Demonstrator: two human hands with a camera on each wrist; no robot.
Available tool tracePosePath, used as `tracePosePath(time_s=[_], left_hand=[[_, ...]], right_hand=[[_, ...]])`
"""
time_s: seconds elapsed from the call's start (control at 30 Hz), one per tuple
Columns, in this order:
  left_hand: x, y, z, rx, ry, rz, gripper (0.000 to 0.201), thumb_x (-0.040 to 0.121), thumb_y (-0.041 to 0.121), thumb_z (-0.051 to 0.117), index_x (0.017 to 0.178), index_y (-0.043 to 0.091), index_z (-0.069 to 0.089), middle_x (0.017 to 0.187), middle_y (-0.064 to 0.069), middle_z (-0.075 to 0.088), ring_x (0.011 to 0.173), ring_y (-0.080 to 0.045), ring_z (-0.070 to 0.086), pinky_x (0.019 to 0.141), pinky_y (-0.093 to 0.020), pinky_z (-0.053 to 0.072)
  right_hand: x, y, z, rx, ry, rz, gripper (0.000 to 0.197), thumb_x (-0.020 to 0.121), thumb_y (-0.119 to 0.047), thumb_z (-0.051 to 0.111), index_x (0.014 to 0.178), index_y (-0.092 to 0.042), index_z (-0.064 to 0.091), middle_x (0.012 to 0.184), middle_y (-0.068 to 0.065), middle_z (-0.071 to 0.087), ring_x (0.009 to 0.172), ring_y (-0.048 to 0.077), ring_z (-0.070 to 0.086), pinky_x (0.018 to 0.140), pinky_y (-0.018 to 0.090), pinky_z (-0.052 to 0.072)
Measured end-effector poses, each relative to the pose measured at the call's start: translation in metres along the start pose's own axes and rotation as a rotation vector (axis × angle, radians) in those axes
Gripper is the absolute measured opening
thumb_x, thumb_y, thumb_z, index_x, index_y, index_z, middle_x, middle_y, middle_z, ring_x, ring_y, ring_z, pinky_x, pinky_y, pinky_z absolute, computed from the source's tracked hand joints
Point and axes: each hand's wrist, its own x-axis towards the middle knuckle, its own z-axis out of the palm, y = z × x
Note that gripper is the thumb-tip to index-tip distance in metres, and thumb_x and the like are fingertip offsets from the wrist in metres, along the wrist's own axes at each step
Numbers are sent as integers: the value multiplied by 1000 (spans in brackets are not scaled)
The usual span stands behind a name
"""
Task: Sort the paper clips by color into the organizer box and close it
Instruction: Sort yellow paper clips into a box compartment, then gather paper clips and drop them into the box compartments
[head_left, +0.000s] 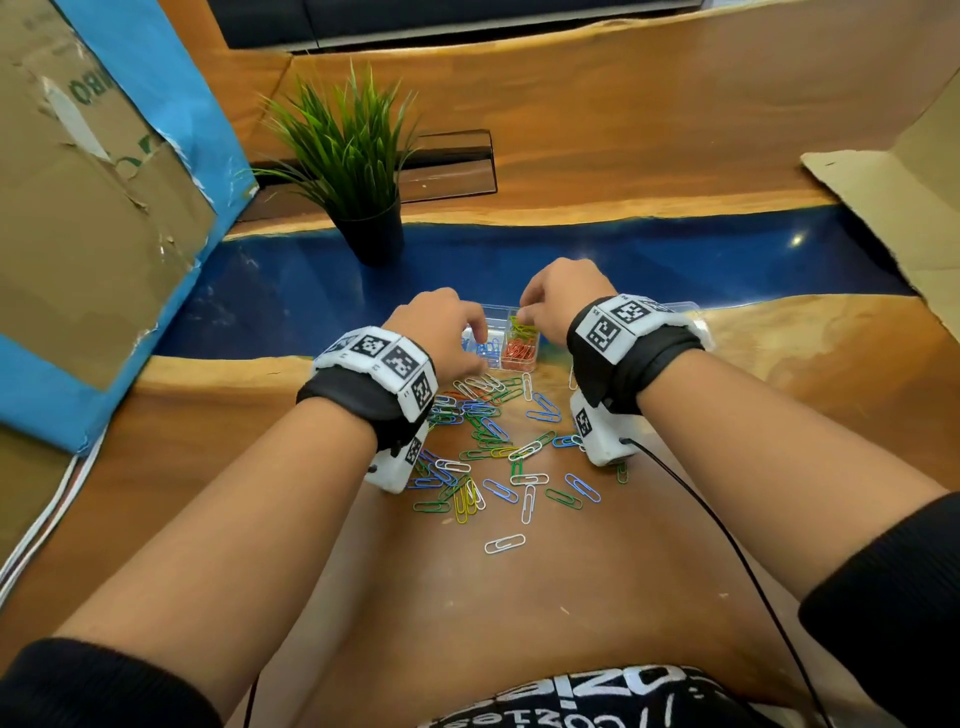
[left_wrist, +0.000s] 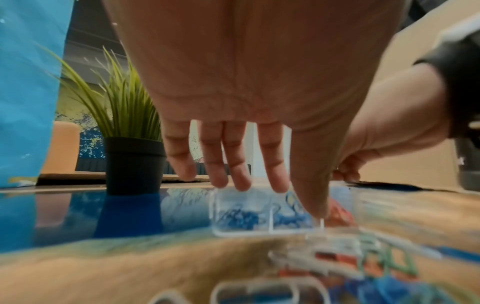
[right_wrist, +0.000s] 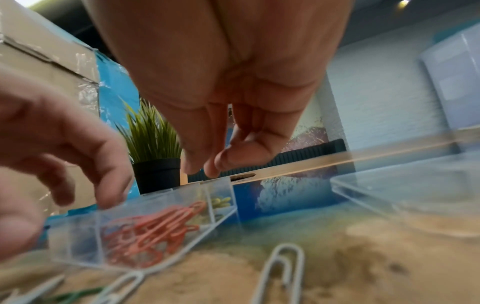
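Observation:
A clear organizer box (head_left: 497, 315) sits on the table beyond a pile of loose paper clips (head_left: 488, 441) in blue, green, white and yellow. Blue clips (left_wrist: 241, 221) fill its left compartments, red clips (right_wrist: 153, 232) a near right one, and yellow clips (right_wrist: 221, 202) the one behind. My left hand (left_wrist: 280, 197) hovers over the blue side with fingers straight and holds nothing. Above the yellow compartment, my right hand (right_wrist: 213, 166) has its thumb and fingertips pressed together, and no clip shows between them. The box's clear lid (right_wrist: 415, 195) lies open to the right.
A potted plant (head_left: 363, 171) stands behind the box on the blue strip of the table. A cardboard box with blue paper (head_left: 78, 234) is at the left and a cardboard flap (head_left: 893, 208) at the right. A black cable (head_left: 727, 530) runs from my right wrist.

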Motion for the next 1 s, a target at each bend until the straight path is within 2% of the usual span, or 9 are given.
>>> tracePosePath(time_s=[0.1, 0.2, 0.33, 0.47, 0.53, 0.63, 0.73, 0.83, 1.0], left_hand=[[-4, 1, 3, 43, 16, 10, 23, 78, 36, 70, 99, 28, 66, 112, -2, 55, 112, -23, 49, 93, -42, 46], [-4, 5, 3, 9, 23, 2, 14, 82, 30, 65, 96, 27, 69, 106, -1, 59, 103, -23, 55, 85, -38, 50], [-4, 9, 8, -46, 11, -28, 12, 84, 30, 63, 95, 30, 70, 101, -1, 61, 97, -22, 59, 81, -35, 52], [-11, 9, 8, -117, 43, 29, 18, 86, 32, 62, 102, 29, 69, 88, 6, 54, 96, -18, 56, 81, -34, 50], [-18, 5, 4, -182, 108, 69, 20, 85, 33, 63, 105, 27, 68, 89, 7, 54, 89, -15, 54, 82, -31, 48], [-31, -5, 1, -253, 208, 93, 14, 84, 33, 65, 94, 25, 69, 80, 8, 53, 79, -13, 53, 77, -28, 45], [-43, -19, 3, -223, 178, 1, 9, 83, 33, 66, 80, 24, 67, 65, 11, 51, 73, -14, 52, 70, -26, 41], [-53, -29, 4, -144, 50, -96, 13, 82, 35, 65, 74, 26, 64, 63, 12, 54, 73, -14, 53, 67, -23, 37], [-57, -22, 6, -95, 15, -112, 9, 83, 28, 61, 85, 26, 71, 78, 4, 63, 83, -15, 55, 69, -24, 41]], right_hand=[[-2, -2, 0, -5, 10, 1, 18, 89, -14, 57, 92, -21, 74, 107, 6, 69, 99, 24, 64, 74, 26, 48], [-2, -1, 0, -34, 0, 0, 22, 88, -11, 55, 88, -24, 72, 107, 5, 68, 98, 24, 64, 74, 26, 49], [-4, 6, -2, -87, -65, -10, 21, 88, -13, 57, 101, -22, 72, 112, 4, 68, 101, 23, 64, 86, 31, 53], [-7, 13, -7, -61, -42, -26, 25, 89, -12, 57, 105, -24, 71, 113, 1, 66, 103, 20, 62, 87, 28, 50], [-12, 17, -15, -16, 0, -26, 25, 89, -9, 55, 98, -26, 71, 106, -1, 66, 98, 17, 61, 83, 24, 47], [-23, 25, -26, -20, -9, 38, 20, 87, -9, 57, 82, -22, 71, 91, 1, 68, 87, 18, 61, 80, 25, 50], [-34, 26, -21, -148, -132, 97, 11, 83, -16, 64, 87, -12, 74, 72, 2, 65, 81, 22, 66, 72, 28, 55], [-35, 23, -7, -289, -183, 98, 29, 75, -31, 75, 94, -10, 72, 90, 7, 71, 90, 25, 67, 80, 33, 56], [-29, 16, 0, -356, -187, 85, 21, 76, -15, 68, 97, -10, 70, 100, 10, 70, 92, 27, 66, 80, 35, 57]])
